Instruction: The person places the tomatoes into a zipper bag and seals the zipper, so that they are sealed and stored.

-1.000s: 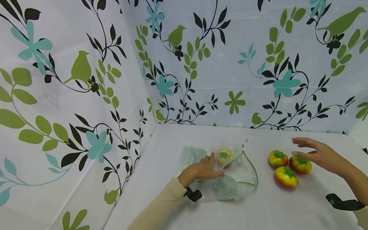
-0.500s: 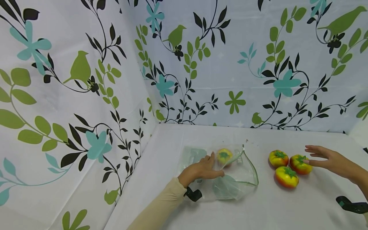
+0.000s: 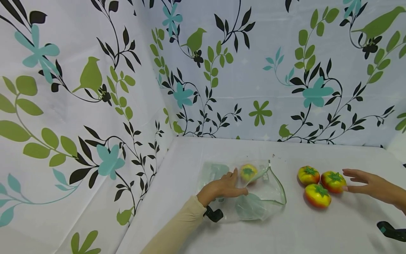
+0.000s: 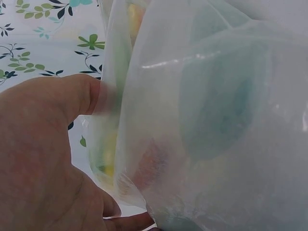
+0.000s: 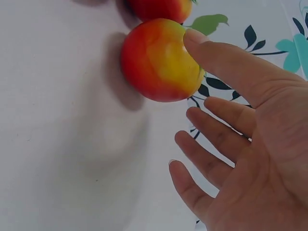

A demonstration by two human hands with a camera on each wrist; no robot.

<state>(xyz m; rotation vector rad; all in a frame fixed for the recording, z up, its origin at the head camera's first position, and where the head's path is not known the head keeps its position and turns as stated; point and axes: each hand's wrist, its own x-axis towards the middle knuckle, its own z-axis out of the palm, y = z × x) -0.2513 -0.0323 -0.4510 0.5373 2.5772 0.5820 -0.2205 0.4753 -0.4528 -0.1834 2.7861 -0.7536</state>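
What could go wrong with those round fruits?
The fruit nearest the right hand could roll if bumped, maybe nudging its two neighbours. The bagged fruit might slip out, since the clear bag gapes at one end. And the bag might slide if the left hand shifts.

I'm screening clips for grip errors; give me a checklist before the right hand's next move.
1. Left hand on the plastic bag: ok.
2. Bag's green-edged mouth parted: ok.
3. Right hand beside the rightmost loose fruit: ok.
4. Right thumb touching it: cannot tell; only overlap shows.
5. Fingers around it: not ok; they are spread.
6. Room around it: not ok; front loose fruit and left loose fruit crowd it.
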